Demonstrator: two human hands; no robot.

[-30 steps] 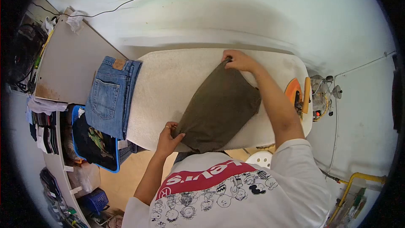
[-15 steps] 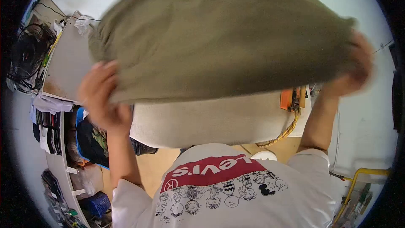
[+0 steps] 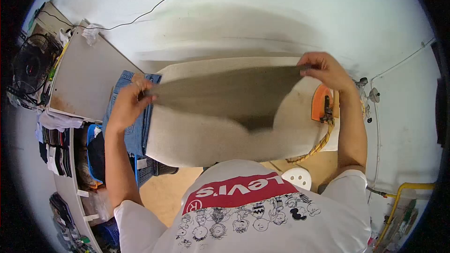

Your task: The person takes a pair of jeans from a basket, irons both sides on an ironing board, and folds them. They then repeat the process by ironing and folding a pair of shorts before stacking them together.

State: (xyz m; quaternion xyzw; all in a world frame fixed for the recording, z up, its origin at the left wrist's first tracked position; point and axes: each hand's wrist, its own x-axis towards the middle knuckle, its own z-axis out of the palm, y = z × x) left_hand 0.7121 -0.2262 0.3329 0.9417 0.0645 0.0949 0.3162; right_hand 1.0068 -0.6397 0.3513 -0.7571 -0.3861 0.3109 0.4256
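An olive-green garment [image 3: 225, 89] is stretched between my two hands above a cream padded board [image 3: 206, 145]. Motion blurs it, so its exact kind cannot be made out. My left hand [image 3: 131, 100] pinches one end, close to folded blue jeans [image 3: 136, 126] at the board's left end. The opposite end is pinched in my right hand [image 3: 323, 70], over the board's far right side. Below that hand, an orange iron-shaped plate [image 3: 319, 103] with a dark fitting and a yellow braided hose [image 3: 318, 145] sits on the board.
On the left stand a grey panel [image 3: 89, 75], a black fan [image 3: 33, 65] and shelves with folded clothes [image 3: 58, 159]. A dark basket [image 3: 146, 171] is below the board's left end. A white stool [image 3: 297, 177] stands under the right side. A yellow pipe [image 3: 398, 197] runs along the right wall.
Both hands have come down with the garment, which was spread high before the wall and now hangs narrower, low over the board. The folded jeans have come into view.
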